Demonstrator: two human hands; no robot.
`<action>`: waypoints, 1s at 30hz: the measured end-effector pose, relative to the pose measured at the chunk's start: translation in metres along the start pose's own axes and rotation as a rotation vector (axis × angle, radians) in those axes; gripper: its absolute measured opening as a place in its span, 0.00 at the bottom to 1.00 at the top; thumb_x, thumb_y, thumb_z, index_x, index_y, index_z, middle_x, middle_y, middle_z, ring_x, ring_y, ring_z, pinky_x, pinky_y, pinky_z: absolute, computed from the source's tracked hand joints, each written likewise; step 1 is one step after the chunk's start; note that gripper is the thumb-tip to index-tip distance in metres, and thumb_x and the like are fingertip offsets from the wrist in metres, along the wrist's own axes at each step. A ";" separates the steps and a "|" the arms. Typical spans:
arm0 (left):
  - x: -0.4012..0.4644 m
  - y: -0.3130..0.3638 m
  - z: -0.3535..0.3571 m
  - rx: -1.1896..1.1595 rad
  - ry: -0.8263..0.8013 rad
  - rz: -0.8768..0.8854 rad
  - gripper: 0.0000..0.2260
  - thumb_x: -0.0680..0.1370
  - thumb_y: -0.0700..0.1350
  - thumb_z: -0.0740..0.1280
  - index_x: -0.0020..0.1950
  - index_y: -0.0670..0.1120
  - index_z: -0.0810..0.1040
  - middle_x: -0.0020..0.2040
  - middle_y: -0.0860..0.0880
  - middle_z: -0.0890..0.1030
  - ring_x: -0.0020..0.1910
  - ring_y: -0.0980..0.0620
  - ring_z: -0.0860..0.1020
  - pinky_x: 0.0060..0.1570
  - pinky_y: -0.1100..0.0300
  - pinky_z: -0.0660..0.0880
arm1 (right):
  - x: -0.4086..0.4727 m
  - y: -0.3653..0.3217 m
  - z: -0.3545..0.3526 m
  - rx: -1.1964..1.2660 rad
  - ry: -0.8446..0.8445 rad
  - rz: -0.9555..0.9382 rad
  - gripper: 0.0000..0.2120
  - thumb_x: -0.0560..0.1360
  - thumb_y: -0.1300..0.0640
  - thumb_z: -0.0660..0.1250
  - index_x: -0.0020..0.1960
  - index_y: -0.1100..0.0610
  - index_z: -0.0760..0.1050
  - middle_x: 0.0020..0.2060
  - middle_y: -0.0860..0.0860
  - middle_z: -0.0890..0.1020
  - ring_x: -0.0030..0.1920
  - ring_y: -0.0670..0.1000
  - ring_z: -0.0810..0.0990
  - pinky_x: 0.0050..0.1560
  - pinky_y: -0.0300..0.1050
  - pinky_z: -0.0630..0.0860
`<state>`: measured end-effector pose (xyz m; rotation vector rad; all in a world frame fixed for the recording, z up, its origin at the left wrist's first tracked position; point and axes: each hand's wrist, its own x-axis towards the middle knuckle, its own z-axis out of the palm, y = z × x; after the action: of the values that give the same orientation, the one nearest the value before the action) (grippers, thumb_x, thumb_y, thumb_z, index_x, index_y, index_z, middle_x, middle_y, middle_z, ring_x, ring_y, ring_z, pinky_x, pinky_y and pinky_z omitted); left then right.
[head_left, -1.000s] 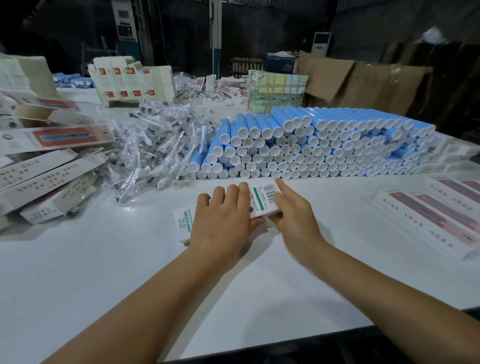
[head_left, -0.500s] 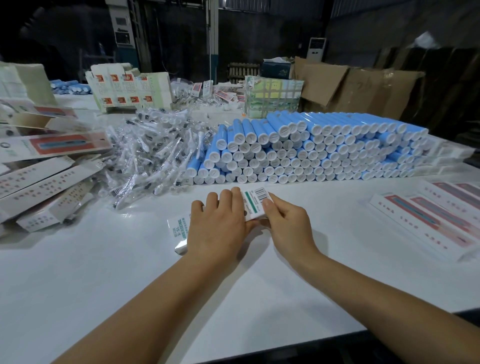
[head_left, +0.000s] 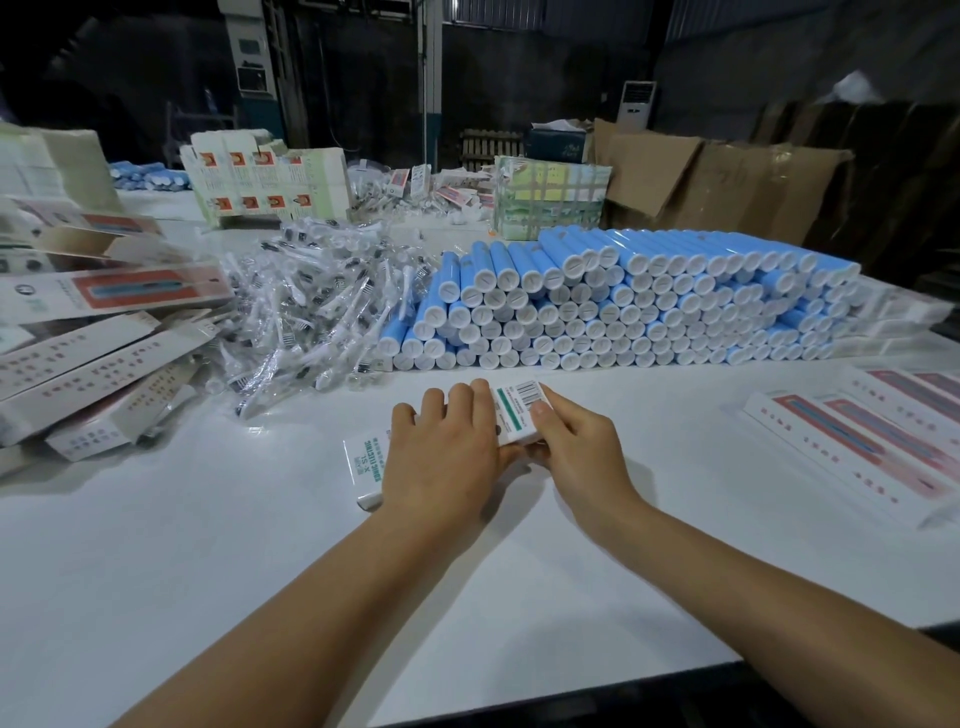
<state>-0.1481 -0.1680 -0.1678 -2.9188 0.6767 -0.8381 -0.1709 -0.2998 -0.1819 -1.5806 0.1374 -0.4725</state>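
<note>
A long white box (head_left: 514, 413) with green print and a barcode lies on the white table (head_left: 208, 545) in front of me. My left hand (head_left: 441, 457) covers its middle, fingers draped over its top and thumb at its near edge. My right hand (head_left: 571, 447) pinches the barcode end between thumb and fingers. The box's left end (head_left: 363, 467) sticks out from under my left hand.
A wide stack of blue tubes with white caps (head_left: 623, 306) lies behind the box. Bagged brush heads (head_left: 311, 306) are heaped to its left. Long white cartons (head_left: 88, 364) pile up at far left, flat cartons (head_left: 872, 436) at right. Cardboard boxes (head_left: 727, 182) stand behind.
Both hands have stayed on the box, which has barely shifted on the table. The view has tilted slightly.
</note>
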 end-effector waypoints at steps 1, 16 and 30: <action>0.001 0.000 0.000 -0.007 -0.015 -0.002 0.35 0.76 0.69 0.55 0.69 0.43 0.68 0.55 0.47 0.77 0.51 0.45 0.74 0.47 0.51 0.68 | 0.000 -0.001 0.000 0.018 -0.004 0.004 0.12 0.80 0.60 0.60 0.61 0.53 0.77 0.43 0.45 0.85 0.45 0.48 0.84 0.41 0.40 0.79; 0.015 -0.015 -0.032 -1.855 0.107 -0.652 0.21 0.78 0.65 0.51 0.48 0.51 0.75 0.37 0.51 0.82 0.38 0.55 0.81 0.39 0.56 0.76 | -0.010 -0.009 0.004 0.012 -0.126 -0.117 0.14 0.73 0.46 0.59 0.57 0.40 0.73 0.43 0.41 0.81 0.39 0.42 0.77 0.40 0.40 0.73; 0.012 -0.013 -0.011 -2.318 -0.211 -1.187 0.27 0.76 0.69 0.56 0.58 0.49 0.76 0.49 0.42 0.83 0.47 0.42 0.83 0.41 0.47 0.79 | -0.025 -0.013 0.017 -0.449 -0.395 -0.230 0.34 0.65 0.40 0.66 0.70 0.37 0.63 0.48 0.34 0.65 0.54 0.39 0.71 0.36 0.31 0.76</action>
<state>-0.1393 -0.1598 -0.1506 0.7753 0.2588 -0.3772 -0.1898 -0.2738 -0.1747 -2.1137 -0.2598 -0.3079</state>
